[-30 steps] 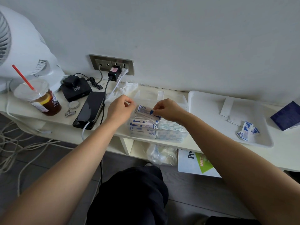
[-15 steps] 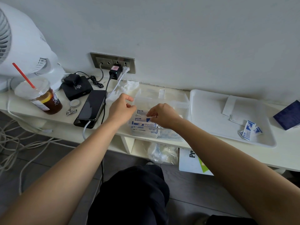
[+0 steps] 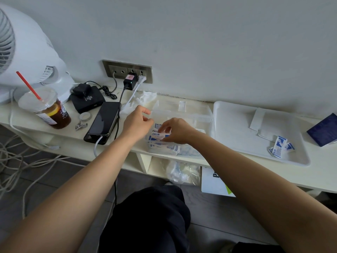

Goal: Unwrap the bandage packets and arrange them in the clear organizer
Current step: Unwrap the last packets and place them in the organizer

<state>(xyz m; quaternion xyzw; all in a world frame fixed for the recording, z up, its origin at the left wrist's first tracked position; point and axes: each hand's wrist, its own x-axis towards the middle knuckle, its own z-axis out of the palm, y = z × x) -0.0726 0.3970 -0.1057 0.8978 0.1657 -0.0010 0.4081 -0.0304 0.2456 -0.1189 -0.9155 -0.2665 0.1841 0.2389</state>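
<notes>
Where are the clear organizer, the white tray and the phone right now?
clear organizer (image 3: pixel 197 111): head view, its bare back wall.
white tray (image 3: pixel 233 139): head view, bare floor near its left side.
phone (image 3: pixel 104 121): head view, middle of its dark screen.

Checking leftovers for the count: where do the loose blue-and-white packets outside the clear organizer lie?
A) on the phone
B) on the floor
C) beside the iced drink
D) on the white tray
D: the blue-and-white packets lie near the front right corner of the white tray, which sits to the right of the clear organizer.
</notes>
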